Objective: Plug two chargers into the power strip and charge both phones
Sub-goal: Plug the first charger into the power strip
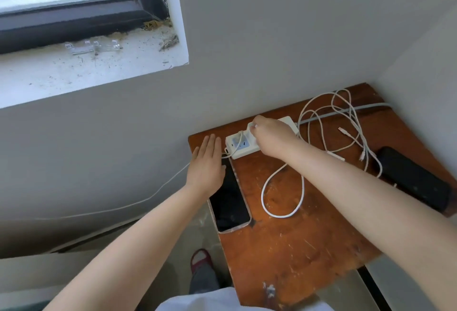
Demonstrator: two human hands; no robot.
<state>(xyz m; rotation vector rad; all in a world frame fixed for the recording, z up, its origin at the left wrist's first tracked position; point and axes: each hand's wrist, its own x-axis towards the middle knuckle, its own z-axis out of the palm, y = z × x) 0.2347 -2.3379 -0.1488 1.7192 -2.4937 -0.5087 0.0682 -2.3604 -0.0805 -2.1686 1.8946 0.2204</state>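
One power strip [243,146] lies under the right hand [270,135], which grips a white charger [251,126]. The left hand [206,164], fingers straight, rests beside it over one phone [231,202]; a second phone [415,178] lies right.

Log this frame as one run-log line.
right hand: grips white charger at power strip | left hand: flat, open, over left phone | right phone: unplugged

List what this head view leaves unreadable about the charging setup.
- Charger: hidden under the right hand; whether it is seated in the power strip is unclear.
- Left phone: top end covered by the left hand.
- Right phone: port too dark to make out.
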